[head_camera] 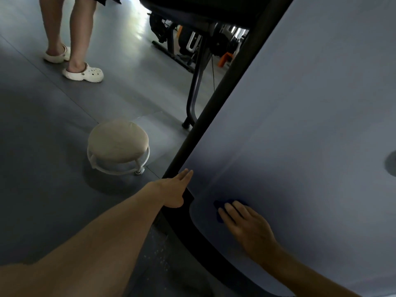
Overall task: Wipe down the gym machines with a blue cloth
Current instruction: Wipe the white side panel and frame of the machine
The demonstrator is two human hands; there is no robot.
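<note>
Lower centre, my right hand [246, 224] presses the soft, limp blue cloth [219, 211] flat-fingered against the machine panel [300, 125]; my left hand [174, 189], fingers straight, braces its edge.

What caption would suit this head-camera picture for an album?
Right hand presses a blue cloth on a grey machine panel; left hand rests at its edge.
</note>
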